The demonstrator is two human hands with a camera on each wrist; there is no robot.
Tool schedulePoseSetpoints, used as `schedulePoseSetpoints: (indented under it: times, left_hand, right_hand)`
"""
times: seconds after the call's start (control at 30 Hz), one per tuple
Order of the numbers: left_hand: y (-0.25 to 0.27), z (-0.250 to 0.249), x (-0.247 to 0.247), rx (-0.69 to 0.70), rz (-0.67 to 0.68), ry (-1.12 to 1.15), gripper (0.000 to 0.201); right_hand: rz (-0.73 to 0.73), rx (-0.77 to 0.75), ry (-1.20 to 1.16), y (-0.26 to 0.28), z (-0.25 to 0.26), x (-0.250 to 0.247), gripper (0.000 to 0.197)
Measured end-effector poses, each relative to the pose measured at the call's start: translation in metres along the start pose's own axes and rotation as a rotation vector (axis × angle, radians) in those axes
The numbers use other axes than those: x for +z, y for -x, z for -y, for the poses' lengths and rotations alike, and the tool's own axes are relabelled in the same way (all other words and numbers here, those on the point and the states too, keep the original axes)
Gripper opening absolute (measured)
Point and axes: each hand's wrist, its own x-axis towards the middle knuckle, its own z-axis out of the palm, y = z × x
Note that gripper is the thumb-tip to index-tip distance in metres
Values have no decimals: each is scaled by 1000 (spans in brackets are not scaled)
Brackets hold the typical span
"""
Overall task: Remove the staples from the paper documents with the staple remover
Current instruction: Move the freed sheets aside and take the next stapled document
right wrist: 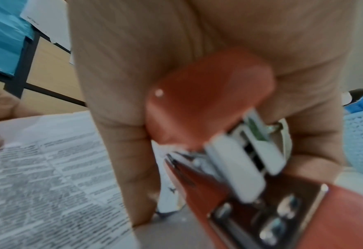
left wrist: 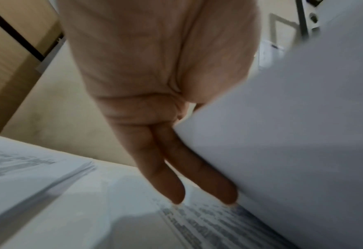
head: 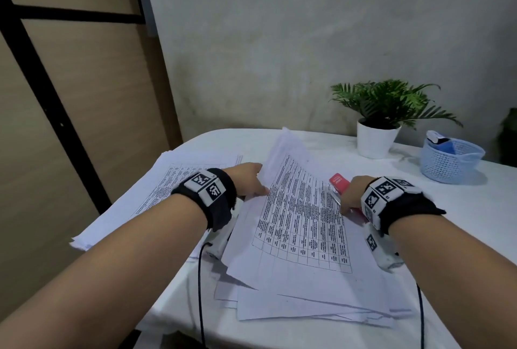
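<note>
The left hand [head: 251, 181] has straight fingers [left wrist: 199, 168] that lie against a lifted sheet [head: 282, 153] and hold it up from the printed document [head: 305, 217], which lies on top of loose papers in the middle of the white table [head: 447, 209]. The right hand [head: 354, 195] grips a red stapler [right wrist: 208, 94] with curled fingers, at the right edge of the document; its metal end [right wrist: 240, 160] is near the paper. A second stack of papers [head: 156, 186] lies to the left. A potted plant [head: 377, 127] and a light blue basket [head: 450, 158] stand at the far right side of the table.
</note>
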Motion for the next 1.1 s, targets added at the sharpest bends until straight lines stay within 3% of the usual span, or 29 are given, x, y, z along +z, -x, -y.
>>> schedulePoseSetpoints:
  times: [0.1, 0.2, 0.33, 0.43, 0.53, 0.67, 0.73, 0.87, 1.0, 1.1]
  left_hand:
    - [2, 2, -5, 78, -32, 196, 40]
    - [4, 4, -7, 132, -20, 474, 41]
    - [7, -1, -5, 175, 49, 683, 44]
    - [9, -2, -8, 166, 112, 698, 31]
    - [4, 1, -17, -9, 108, 565, 49]
    - [-10, 9, -16, -160, 65, -193, 44]
    - [-11, 5, -11, -180, 58, -370, 46]
    - [-19, -1, -4, -220, 68, -352, 50]
    - [-18, -4, -5, -173, 61, -437, 44]
    - [-22, -1, -8, -148, 36, -308, 33]
  right_hand:
    - [107, 10, -119, -5, -2, -8, 21]
    - [275, 6, -544, -10, -13, -15, 23]
    - [168, -97, -683, -20, -29, -24, 26]
    - [91, -105, -748, -25, -39, -31, 27]
    - [61, -74, -749, -25, -50, -36, 23]
    - [85, -7, -719, -26, -58, -33, 23]
    - [84, 18, -715, -27, -58, -28, 25]
    - [91, 28, -712, -31, -52, -20, 26]
    - [154, -13, -727, -30, -44, -18, 24]
    - [188, -40, -727, -27, -41, -19, 23]
